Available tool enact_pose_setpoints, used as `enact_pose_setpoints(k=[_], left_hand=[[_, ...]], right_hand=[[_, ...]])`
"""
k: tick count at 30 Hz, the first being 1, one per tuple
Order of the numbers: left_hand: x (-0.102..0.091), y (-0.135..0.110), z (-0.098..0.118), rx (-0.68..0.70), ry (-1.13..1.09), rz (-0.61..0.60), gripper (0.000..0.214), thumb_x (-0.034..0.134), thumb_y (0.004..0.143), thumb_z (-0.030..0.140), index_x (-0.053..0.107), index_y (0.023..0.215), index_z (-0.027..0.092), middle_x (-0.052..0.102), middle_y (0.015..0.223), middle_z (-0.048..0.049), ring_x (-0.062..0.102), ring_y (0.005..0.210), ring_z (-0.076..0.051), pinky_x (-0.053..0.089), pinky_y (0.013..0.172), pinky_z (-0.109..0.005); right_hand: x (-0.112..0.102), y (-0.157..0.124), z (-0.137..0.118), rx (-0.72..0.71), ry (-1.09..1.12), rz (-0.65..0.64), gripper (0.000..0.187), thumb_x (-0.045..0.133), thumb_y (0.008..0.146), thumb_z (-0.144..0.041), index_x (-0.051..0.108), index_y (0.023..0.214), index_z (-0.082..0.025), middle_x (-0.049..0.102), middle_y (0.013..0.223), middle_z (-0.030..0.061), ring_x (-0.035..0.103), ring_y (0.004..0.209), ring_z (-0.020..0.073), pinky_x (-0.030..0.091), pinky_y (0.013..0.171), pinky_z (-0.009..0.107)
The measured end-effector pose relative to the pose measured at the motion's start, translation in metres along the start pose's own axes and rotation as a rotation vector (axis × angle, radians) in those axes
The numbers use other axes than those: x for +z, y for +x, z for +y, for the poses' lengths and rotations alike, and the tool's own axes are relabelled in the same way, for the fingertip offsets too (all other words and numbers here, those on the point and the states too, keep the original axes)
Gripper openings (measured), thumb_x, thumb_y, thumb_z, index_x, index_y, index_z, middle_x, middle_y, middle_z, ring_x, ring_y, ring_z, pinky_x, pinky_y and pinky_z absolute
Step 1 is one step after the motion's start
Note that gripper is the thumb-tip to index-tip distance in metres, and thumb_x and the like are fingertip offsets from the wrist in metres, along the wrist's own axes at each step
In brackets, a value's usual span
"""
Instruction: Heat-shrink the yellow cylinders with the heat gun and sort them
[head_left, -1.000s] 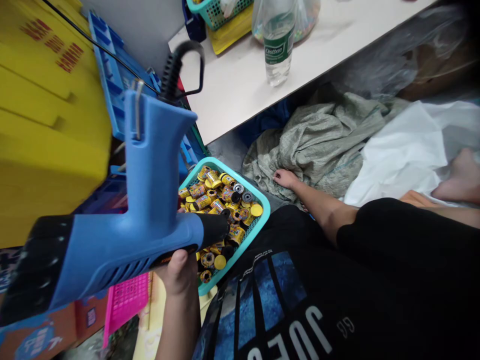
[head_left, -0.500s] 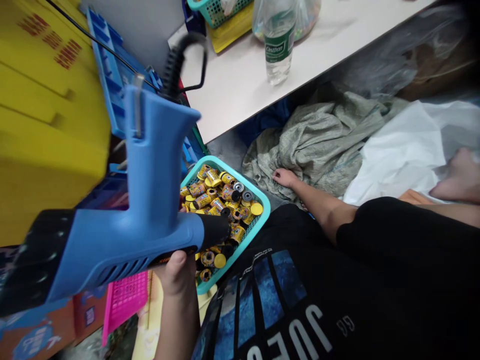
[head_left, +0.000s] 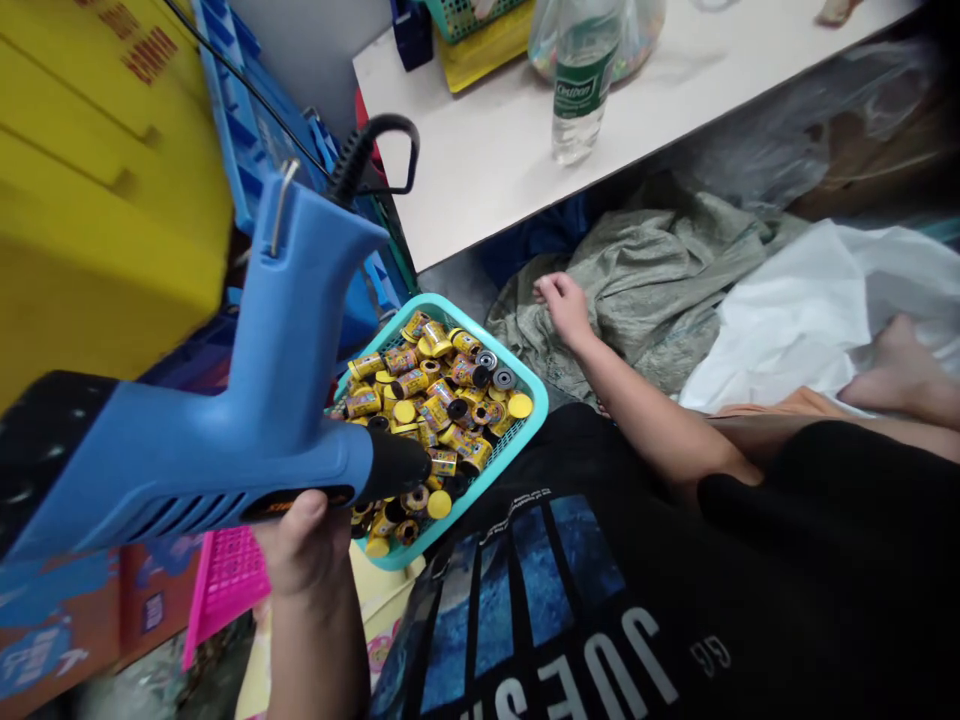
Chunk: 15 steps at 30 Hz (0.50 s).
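Shifted up the sacking (head_left: 645, 290), the right hand (head_left: 562, 308) rests with fingers loosely spread; the left hand (head_left: 300, 545) wraps a blue heat gun (head_left: 247, 440) over a teal basket (head_left: 536, 400) of yellow film canisters (head_left: 435, 400) (aiming, it seems; the nozzle needs steadying).

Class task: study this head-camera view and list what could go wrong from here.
The left hand holds a blue plastic heat gun one-handed, its black nozzle over a teal plastic basket of yellow-labelled canisters. If hot, it might scorch them; a slip could drop it onto them. Its black rubber cord runs near a blue plastic crate and might snag.
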<state>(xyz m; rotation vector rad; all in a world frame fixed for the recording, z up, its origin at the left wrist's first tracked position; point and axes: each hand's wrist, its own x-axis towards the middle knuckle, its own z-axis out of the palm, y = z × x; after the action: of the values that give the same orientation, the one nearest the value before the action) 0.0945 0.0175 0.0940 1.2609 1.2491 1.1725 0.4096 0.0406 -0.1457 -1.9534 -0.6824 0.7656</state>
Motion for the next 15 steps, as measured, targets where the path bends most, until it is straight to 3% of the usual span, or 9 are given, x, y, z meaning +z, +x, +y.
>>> enact_pose_setpoints(k=[1,2,4,5,7,9,11,13,15], left_hand=[[0.0,0.0,0.002,0.019,-0.01,0.0,0.064,0.091,0.041,0.047,0.074,0.098,0.024,0.072,0.104,-0.0037,0.058,0.12,-0.033,0.043,0.114,-0.047],[0.0,0.0,0.003,0.039,-0.02,-0.003,0.066,0.091,0.041,0.047,0.074,0.1,0.024,0.072,0.103,-0.0033,0.06,0.116,-0.032,0.045,0.112,-0.046],[0.002,0.0,0.004,0.079,-0.031,-0.017,0.068,0.093,0.041,0.046,0.074,0.103,0.024,0.073,0.101,-0.0026,0.066,0.103,-0.028,0.052,0.103,-0.043],[0.003,0.0,0.003,0.104,-0.017,-0.034,0.067,0.094,0.042,0.045,0.074,0.102,0.023,0.073,0.099,-0.0025,0.067,0.095,-0.026,0.055,0.097,-0.041],[0.008,-0.001,0.001,0.167,0.07,-0.094,0.059,0.095,0.046,0.043,0.073,0.096,0.022,0.073,0.095,-0.0024,0.068,0.085,-0.023,0.058,0.09,-0.041],[0.018,-0.001,-0.001,0.247,0.2,-0.167,0.05,0.094,0.051,0.042,0.071,0.089,0.019,0.072,0.09,-0.0022,0.069,0.082,-0.024,0.058,0.089,-0.043],[0.031,-0.002,-0.001,0.305,0.281,-0.226,0.046,0.092,0.057,0.042,0.069,0.088,0.017,0.071,0.085,-0.0024,0.07,0.084,-0.025,0.057,0.092,-0.046],[0.044,-0.005,0.001,0.329,0.291,-0.28,0.051,0.091,0.059,0.042,0.067,0.096,0.017,0.071,0.09,-0.0044,0.07,0.09,-0.028,0.057,0.093,-0.047],[0.051,-0.007,0.004,0.355,0.27,-0.385,0.063,0.091,0.06,0.041,0.064,0.113,0.018,0.07,0.108,-0.0086,0.068,0.104,-0.031,0.056,0.096,-0.047]], right_hand=[[-0.004,-0.008,-0.026,-0.087,0.09,-0.001,0.043,0.031,0.105,-0.049,0.057,0.111,-0.015,0.064,0.11,0.004,0.063,0.094,0.0078,0.052,0.088,0.02],[-0.009,-0.019,-0.053,-0.246,0.316,-0.03,0.047,0.039,0.101,-0.058,0.057,0.106,-0.015,0.064,0.101,0.0037,0.063,0.088,0.0084,0.053,0.083,0.021],[-0.02,-0.053,-0.109,-0.507,0.62,-0.216,0.055,0.052,0.091,-0.069,0.057,0.099,-0.014,0.063,0.093,0.0019,0.065,0.088,0.01,0.054,0.085,0.023],[-0.027,-0.073,-0.136,-0.558,0.705,-0.33,0.055,0.054,0.089,-0.069,0.057,0.099,-0.015,0.063,0.093,0.0013,0.065,0.092,0.011,0.055,0.088,0.025],[-0.039,-0.113,-0.184,-0.581,0.853,-0.567,0.048,0.059,0.089,-0.059,0.054,0.106,-0.015,0.064,0.103,0.0007,0.066,0.104,0.0133,0.054,0.098,0.027],[-0.047,-0.142,-0.22,-0.456,1.092,-0.733,0.038,0.049,0.096,-0.045,0.044,0.121,-0.017,0.065,0.111,-0.0002,0.064,0.111,0.0111,0.051,0.106,0.028],[-0.051,-0.152,-0.239,-0.225,1.261,-0.702,0.035,0.031,0.103,-0.046,0.039,0.121,-0.018,0.066,0.102,-0.0013,0.068,0.097,0.0076,0.054,0.103,0.028],[-0.055,-0.143,-0.24,-0.075,1.263,-0.502,0.042,0.022,0.105,-0.054,0.04,0.114,-0.017,0.064,0.093,-0.0014,0.068,0.087,0.0073,0.056,0.098,0.029],[-0.062,-0.124,-0.227,-0.179,1.076,-0.319,0.049,0.024,0.103,-0.061,0.044,0.108,-0.016,0.062,0.097,0.0006,0.067,0.099,0.0118,0.057,0.1,0.033]])
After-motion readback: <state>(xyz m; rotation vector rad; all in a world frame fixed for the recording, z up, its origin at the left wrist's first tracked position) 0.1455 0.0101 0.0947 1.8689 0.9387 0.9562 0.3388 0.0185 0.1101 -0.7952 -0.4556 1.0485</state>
